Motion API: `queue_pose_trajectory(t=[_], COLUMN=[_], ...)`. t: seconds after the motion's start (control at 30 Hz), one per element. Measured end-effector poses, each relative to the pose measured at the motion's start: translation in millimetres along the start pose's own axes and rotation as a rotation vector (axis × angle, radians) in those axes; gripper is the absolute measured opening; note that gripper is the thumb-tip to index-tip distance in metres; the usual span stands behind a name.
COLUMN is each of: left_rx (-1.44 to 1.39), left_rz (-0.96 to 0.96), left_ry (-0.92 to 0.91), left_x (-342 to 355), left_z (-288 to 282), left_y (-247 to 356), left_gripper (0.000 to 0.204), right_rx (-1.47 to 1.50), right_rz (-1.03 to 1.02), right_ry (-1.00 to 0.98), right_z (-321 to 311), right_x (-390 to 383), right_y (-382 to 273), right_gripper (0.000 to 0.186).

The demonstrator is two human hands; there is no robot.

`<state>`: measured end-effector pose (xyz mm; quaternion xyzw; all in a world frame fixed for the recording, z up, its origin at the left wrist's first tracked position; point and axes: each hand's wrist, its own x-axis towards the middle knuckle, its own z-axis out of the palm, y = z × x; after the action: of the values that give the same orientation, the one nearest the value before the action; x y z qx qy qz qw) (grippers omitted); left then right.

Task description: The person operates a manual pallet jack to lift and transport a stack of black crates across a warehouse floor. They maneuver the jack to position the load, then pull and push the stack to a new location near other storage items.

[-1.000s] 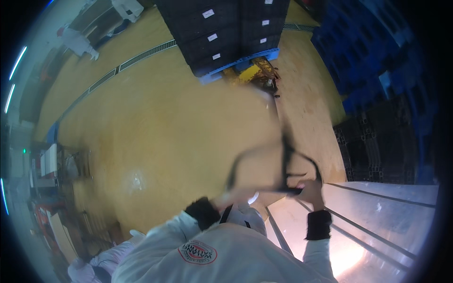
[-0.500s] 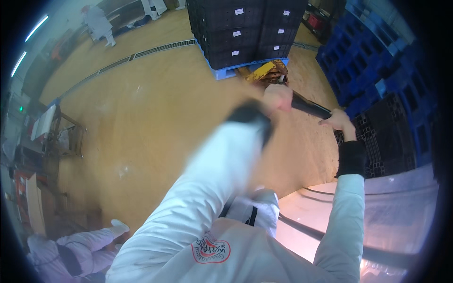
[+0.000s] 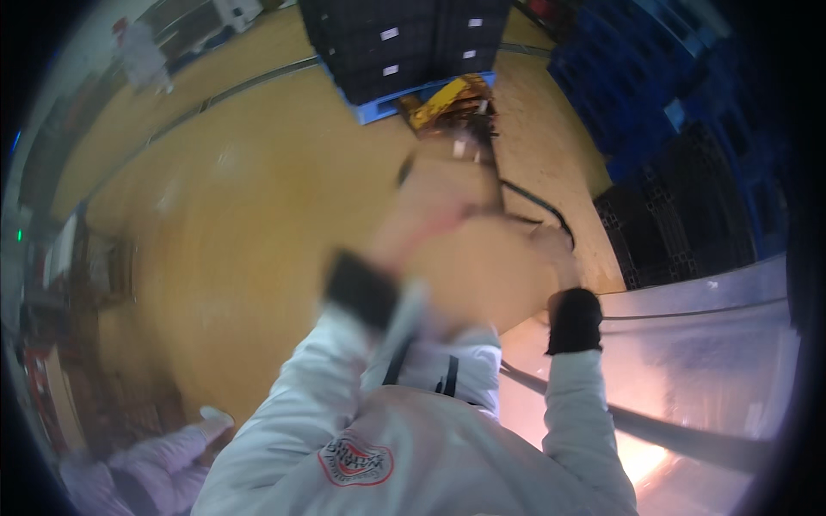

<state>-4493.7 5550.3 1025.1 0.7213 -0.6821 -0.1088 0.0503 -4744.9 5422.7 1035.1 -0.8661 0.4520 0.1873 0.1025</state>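
A yellow, worn pallet jack (image 3: 443,103) has its front under a blue pallet (image 3: 370,110) stacked with black crates (image 3: 379,52). Its black looped handle (image 3: 538,199) reaches back toward me. My right hand (image 3: 555,251) is closed round the right end of that handle, slightly blurred. Over the handle's left side is my left hand (image 3: 426,211), so smeared by motion that its fingers do not show. Both arms stretch forward in white sleeves with black cuffs.
Blue pallets (image 3: 637,95) and black pallets (image 3: 680,215) are stacked along the right. A pale, shiny panel (image 3: 714,361) stands close at my lower right. One person (image 3: 142,490) is at lower left, another (image 3: 138,56) at far left. A drain (image 3: 232,93) crosses the tan floor.
The handle has swung left and come nearer to me, and both hands have moved with it. My left hand is now more blurred. The stacked crates and jack sit higher in view.
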Motion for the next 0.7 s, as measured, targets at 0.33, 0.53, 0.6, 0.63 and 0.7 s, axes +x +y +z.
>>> queue_pose_trajectory(t=[0.33, 0.53, 0.6, 0.63, 0.7], left_rx=[-0.24, -0.417, -0.45, -0.454, -0.46], left_rz=[0.148, 0.158, 0.226, 0.241, 0.258], left_ry=[-0.288, -0.457, -0.472, -0.456, -0.429], left_x=[100.3, 132.3, 126.7, 122.8, 113.2], left_z=[-118.1, -204.6, -218.2, -222.7, -225.4], left_y=[-69.6, -133.6, -173.2, -192.7, -229.2], left_gripper=[0.033, 0.025, 0.029, 0.03, 0.033], right_rx=[-0.007, -0.06, -0.053, -0.05, -0.205], right_rz=[-0.055, -0.017, 0.062, 0.102, -0.043], right_ry=[-0.119, 0.031, -0.034, -0.066, 0.077], right_z=[-157.3, -194.4, -208.9, -216.8, -244.6], right_x=[95.3, 124.7, 132.4, 132.1, 130.0], right_y=[5.9, -26.3, -59.7, -79.9, -135.9], right_gripper=[0.059, 0.064, 0.065, 0.065, 0.049])
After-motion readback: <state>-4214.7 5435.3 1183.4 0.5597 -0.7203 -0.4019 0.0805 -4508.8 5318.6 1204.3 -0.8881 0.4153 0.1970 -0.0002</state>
